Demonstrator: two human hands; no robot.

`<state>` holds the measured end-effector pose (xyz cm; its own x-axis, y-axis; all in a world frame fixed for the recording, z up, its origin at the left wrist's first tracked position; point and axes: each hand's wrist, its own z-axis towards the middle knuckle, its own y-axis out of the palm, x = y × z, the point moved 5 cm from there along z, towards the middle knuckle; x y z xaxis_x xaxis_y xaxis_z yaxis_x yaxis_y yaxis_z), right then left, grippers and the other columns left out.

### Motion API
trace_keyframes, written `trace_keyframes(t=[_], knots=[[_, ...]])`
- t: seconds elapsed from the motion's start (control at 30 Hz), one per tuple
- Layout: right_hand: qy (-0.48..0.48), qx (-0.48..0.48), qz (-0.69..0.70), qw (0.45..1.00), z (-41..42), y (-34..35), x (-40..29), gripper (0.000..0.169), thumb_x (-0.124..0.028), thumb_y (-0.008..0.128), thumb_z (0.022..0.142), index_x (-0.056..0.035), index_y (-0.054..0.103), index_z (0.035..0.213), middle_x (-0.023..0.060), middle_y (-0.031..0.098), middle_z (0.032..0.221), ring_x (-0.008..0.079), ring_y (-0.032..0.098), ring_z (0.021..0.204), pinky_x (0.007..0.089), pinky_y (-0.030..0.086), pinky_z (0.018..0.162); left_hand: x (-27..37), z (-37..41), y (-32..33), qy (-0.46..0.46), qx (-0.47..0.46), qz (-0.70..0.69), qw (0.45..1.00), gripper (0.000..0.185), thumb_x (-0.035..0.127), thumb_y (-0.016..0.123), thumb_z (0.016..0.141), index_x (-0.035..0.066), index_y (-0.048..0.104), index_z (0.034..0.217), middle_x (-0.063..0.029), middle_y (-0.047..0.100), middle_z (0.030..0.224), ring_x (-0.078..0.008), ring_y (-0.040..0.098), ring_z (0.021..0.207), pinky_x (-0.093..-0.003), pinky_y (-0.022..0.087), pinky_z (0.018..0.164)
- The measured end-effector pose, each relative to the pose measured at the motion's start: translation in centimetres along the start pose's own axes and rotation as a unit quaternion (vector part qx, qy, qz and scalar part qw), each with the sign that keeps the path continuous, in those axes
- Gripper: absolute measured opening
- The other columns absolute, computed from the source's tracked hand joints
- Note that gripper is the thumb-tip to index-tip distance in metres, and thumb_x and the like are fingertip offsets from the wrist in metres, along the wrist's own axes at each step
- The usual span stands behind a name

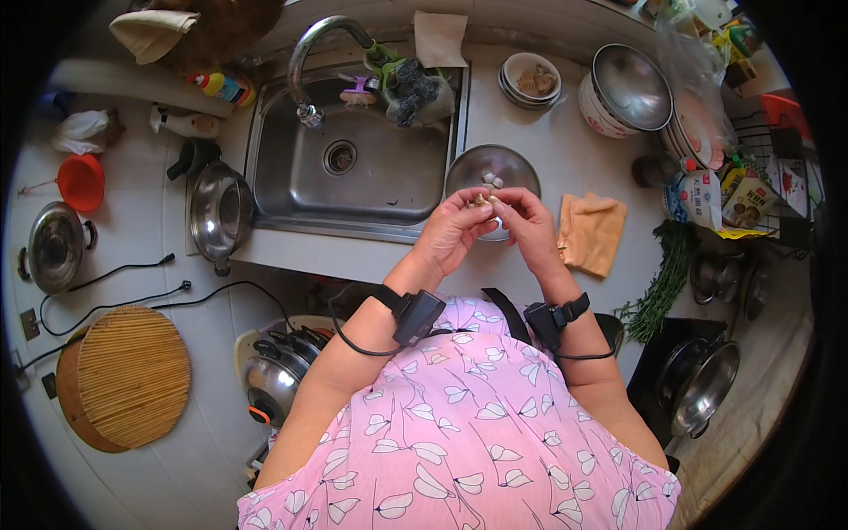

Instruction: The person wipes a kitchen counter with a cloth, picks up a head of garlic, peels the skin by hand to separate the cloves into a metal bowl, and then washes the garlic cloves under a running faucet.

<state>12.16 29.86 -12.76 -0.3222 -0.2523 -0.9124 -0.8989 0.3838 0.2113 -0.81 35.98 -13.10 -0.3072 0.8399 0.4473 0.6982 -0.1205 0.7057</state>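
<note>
Over the near rim of a steel bowl (467,173), my left hand (447,228) and my right hand (530,222) meet at the fingertips. Between them they pinch a small brownish piece (482,201), probably garlic; its exact form is partly covered by my fingers. Several whitish cloves (491,179) lie in the bowl just beyond my fingers. A folded orange cloth (595,232) lies on the counter to the right of my right hand.
Left of the bowl is a steel sink (384,159) with a curved faucet (324,26). Stacked small bowls (510,86), a large metal bowl (631,86) and green herbs (662,285) stand or lie to the right. A steel pan (222,212) rests left of the sink.
</note>
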Motion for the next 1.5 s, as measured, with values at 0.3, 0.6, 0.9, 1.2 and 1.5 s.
trace_keyframes(t=[0.3,0.6,0.9,1.2,1.5], knots=[[-0.144,0.017,-0.126,0.981,0.1,-0.2,-2.1,0.029,-0.007,0.068,0.084,-0.0050,0.064,0.113,0.0035,0.059,0.105,0.0073,0.053,0.077,0.0210,0.045,0.067,0.4,-0.3,0.3,0.004,0.013,-0.005,1.000,0.024,0.004,0.065,0.089,0.006,0.057,0.111,-0.0088,0.064,0.108,-0.0186,0.064,0.102,-0.0311,0.055,0.089],[-0.178,0.001,-0.141,0.974,-0.1,0.8,-1.7,0.019,-0.007,0.068,0.085,-0.0046,0.066,0.104,0.0053,0.058,0.104,0.0105,0.053,0.076,0.0227,0.044,0.066,0.0,-0.2,0.0,-0.006,0.004,0.006,1.000,0.018,0.014,0.062,0.093,0.006,0.058,0.109,-0.0086,0.065,0.105,-0.0174,0.064,0.100,-0.0328,0.054,0.089],[-0.168,-0.037,-0.159,0.972,-0.2,0.8,-2.7,0.017,-0.009,0.066,0.087,-0.0046,0.067,0.103,0.0044,0.059,0.097,0.0114,0.054,0.080,0.0240,0.044,0.069,0.0,-0.4,-0.5,-0.021,0.006,0.043,0.999,0.021,0.020,0.059,0.096,0.004,0.060,0.109,-0.0095,0.065,0.107,-0.0175,0.064,0.099,-0.0334,0.055,0.088],[-0.112,-0.045,-0.082,0.989,-0.1,0.6,-2.2,0.019,-0.012,0.067,0.089,-0.0044,0.070,0.106,0.0027,0.057,0.092,0.0100,0.056,0.085,0.0231,0.045,0.069,0.0,-1.0,0.1,-0.051,-0.027,0.078,0.995,0.026,0.024,0.049,0.098,0.004,0.058,0.113,-0.0090,0.065,0.102,-0.0181,0.064,0.091,-0.0317,0.055,0.078],[-0.025,-0.063,-0.033,0.997,-0.5,0.9,-1.9,0.020,-0.019,0.063,0.094,-0.0035,0.067,0.107,0.0000,0.061,0.091,0.0063,0.057,0.079,0.0194,0.043,0.060,-0.3,-1.5,1.0,-0.089,-0.055,0.169,0.980,0.023,0.031,0.049,0.096,0.009,0.056,0.099,-0.0018,0.055,0.081,-0.0139,0.058,0.072,-0.0270,0.048,0.057]])
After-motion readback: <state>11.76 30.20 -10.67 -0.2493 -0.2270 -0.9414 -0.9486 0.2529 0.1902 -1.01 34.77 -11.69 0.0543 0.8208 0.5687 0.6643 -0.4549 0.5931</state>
